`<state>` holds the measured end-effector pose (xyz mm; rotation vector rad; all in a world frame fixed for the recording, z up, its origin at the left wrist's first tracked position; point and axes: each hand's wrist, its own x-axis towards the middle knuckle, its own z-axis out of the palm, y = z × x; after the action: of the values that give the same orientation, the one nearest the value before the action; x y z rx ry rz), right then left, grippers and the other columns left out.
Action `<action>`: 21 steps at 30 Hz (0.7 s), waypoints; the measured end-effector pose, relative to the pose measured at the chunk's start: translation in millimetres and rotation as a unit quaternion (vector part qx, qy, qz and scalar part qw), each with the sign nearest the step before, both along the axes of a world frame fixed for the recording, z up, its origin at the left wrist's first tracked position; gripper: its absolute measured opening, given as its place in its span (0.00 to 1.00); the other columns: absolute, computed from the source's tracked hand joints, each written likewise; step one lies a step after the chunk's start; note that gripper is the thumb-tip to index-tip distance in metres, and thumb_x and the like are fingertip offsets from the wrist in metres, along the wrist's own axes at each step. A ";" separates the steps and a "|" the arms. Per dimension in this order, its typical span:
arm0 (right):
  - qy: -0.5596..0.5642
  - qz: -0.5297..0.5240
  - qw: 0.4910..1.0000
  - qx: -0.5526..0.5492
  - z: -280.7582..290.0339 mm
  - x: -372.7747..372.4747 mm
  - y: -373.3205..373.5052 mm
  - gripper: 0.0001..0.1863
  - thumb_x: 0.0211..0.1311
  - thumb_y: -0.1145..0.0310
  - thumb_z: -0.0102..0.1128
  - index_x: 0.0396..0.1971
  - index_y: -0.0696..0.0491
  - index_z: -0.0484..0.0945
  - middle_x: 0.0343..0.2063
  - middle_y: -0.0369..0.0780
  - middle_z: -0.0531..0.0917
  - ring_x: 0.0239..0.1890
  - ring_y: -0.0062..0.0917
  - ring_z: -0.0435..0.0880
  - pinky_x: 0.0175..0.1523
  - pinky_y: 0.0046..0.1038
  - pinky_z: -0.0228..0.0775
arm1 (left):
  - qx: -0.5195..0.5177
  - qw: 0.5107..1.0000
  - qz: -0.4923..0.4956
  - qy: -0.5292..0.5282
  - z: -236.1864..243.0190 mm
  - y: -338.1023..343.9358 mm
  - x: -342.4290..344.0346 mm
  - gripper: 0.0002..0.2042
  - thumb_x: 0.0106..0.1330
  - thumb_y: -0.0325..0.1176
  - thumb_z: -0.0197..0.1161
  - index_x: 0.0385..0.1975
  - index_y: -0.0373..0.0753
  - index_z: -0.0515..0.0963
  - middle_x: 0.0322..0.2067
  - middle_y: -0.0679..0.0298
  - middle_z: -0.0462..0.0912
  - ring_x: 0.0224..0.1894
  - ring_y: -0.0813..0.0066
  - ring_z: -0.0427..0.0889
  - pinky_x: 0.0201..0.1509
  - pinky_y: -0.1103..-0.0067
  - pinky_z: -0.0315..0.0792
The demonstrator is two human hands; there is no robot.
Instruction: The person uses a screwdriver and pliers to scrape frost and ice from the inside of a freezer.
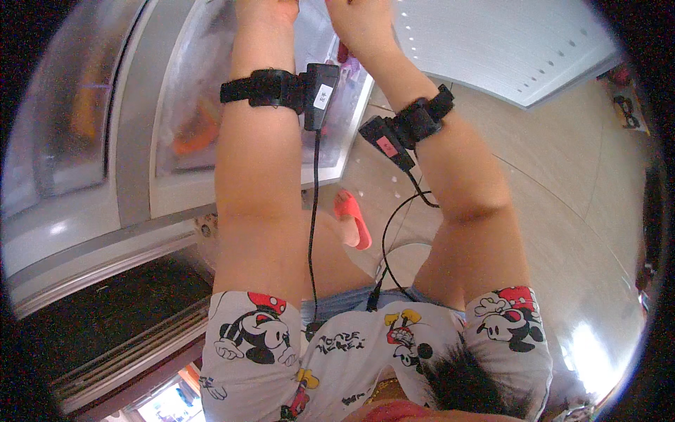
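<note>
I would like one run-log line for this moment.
left hand: cut off by picture's top edge, grip unseen | right hand: same | nearby: translucent panel, white panel | also visible: red slipper

Two hands (362, 27), two armbands (273, 89), two cables (316, 204), one slipper (360, 226), seemingly two clear panels (200, 79)
</note>
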<state>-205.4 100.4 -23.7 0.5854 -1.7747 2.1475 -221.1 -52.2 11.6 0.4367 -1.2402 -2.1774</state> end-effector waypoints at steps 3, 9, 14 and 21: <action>0.055 0.041 0.996 0.051 -15.3 -3.6 -18.8 0.27 0.50 0.74 0.48 0.54 0.59 0.60 0.38 0.60 0.75 0.42 0.56 0.73 0.46 0.46 0.67 | 0.009 1.000 0.028 -0.002 -4.6 -11.5 -4.0 0.10 0.69 0.33 0.48 0.37 0.30 0.69 0.33 0.49 0.80 0.34 0.58 0.82 0.41 0.72 0.80; 0.010 0.030 0.999 -0.016 -20.3 5.8 -22.0 0.27 0.49 0.74 0.49 0.53 0.59 0.61 0.38 0.60 0.75 0.42 0.55 0.74 0.46 0.45 0.67 | -0.020 1.000 -0.001 -0.015 -13.7 -28.4 5.3 0.07 0.68 0.30 0.51 0.36 0.32 0.69 0.33 0.53 0.78 0.36 0.60 0.80 0.42 0.70 0.79; -0.026 0.005 1.000 -0.014 -20.3 8.0 -24.0 0.23 0.48 0.75 0.50 0.48 0.59 0.64 0.34 0.58 0.75 0.39 0.55 0.74 0.43 0.46 0.67 | -0.020 1.000 0.015 -0.012 -13.5 2.6 -2.1 0.06 0.67 0.30 0.53 0.36 0.35 0.69 0.31 0.56 0.78 0.36 0.63 0.80 0.40 0.72 0.79; 0.062 0.004 0.998 -0.019 -9.8 1.2 -11.6 0.19 0.47 0.76 0.50 0.43 0.59 0.65 0.30 0.59 0.75 0.36 0.57 0.73 0.39 0.49 0.65 | -0.007 0.998 -0.054 0.040 -10.3 -1.3 4.5 0.10 0.69 0.34 0.50 0.36 0.32 0.71 0.33 0.54 0.81 0.36 0.63 0.82 0.41 0.75 0.79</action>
<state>-204.2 88.7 -33.6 0.7029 -1.6657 2.0964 -216.6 -53.5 1.3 0.2795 -1.2596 -2.2526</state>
